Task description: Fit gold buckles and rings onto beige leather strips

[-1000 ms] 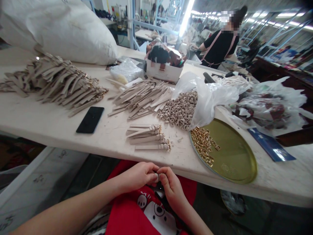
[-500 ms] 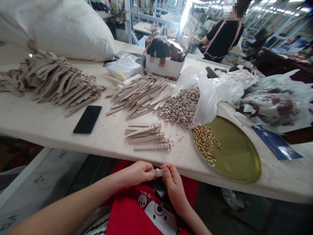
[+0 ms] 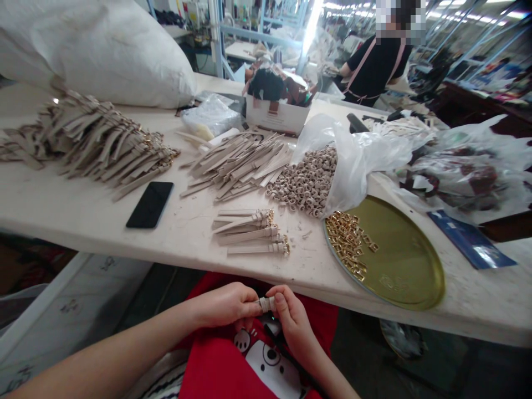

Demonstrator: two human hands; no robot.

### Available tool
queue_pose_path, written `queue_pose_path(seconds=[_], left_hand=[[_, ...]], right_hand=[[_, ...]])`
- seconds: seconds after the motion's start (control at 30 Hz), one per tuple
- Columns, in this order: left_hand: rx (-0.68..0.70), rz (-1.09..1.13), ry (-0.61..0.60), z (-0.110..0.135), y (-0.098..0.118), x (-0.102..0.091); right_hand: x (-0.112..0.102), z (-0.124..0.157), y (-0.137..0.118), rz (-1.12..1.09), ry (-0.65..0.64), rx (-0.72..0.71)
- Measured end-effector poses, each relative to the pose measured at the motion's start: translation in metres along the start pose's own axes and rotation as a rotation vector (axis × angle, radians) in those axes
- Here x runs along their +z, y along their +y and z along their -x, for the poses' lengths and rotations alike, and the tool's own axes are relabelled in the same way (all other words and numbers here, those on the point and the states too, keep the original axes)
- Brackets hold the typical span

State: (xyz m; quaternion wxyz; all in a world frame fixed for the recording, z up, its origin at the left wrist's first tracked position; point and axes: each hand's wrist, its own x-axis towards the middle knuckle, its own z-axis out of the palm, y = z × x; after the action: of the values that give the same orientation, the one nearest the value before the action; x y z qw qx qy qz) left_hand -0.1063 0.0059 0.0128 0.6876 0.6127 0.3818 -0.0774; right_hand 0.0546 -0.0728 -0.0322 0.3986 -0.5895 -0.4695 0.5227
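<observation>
Between my two hands, over the lap and just off the table's front edge, is a small beige strap point(image 3: 267, 304) with loops around it. My left hand point(image 3: 235, 305) pinches its left end. My right hand point(image 3: 288, 311) has its thumb and fingers closed on the other end, which they hide. Above them on the table lies a small stack of beige straps with gold buckles point(image 3: 249, 230). Farther back are a heap of flat beige strips point(image 3: 245, 163) and many small beige loops point(image 3: 310, 180) spilling from a clear plastic bag point(image 3: 351, 155). Gold buckles point(image 3: 347, 244) lie on a gold-coloured round tray point(image 3: 399, 260).
A black phone point(image 3: 150, 205) lies left of the small stack. A large pile of buckled straps point(image 3: 103, 144) and a white sack point(image 3: 108, 55) fill the left side. A scrap-filled box point(image 3: 276, 113) stands behind. A person point(image 3: 376, 66) in an apron is beyond the table.
Both hands have dipped slightly toward the lap with the strap. The left hand has turned, and its fingers show more underneath. The things on the table stay put.
</observation>
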Motion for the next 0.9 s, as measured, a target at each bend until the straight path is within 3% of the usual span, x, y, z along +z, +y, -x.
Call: queue_pose_path(seconds=[0.37,0.63,0.73,0.9], left_hand=[[-0.035,0.23,-0.051,0.011,-0.015,0.015],[-0.006,0.186,0.048,0.014,-0.011,0.02],[-0.006,0.197,0.083,0.015,-0.011,0.017],[-0.013,0.312,-0.013,0.016,-0.013,0.016]], right_hand=[[0.005,0.019,0.001,0.134,-0.024,-0.149],[0.0,0.023,-0.01,0.367,-0.073,-0.268],[0.002,0.022,-0.009,0.314,-0.044,-0.247],[0.004,0.02,-0.004,0.116,-0.021,-0.158]])
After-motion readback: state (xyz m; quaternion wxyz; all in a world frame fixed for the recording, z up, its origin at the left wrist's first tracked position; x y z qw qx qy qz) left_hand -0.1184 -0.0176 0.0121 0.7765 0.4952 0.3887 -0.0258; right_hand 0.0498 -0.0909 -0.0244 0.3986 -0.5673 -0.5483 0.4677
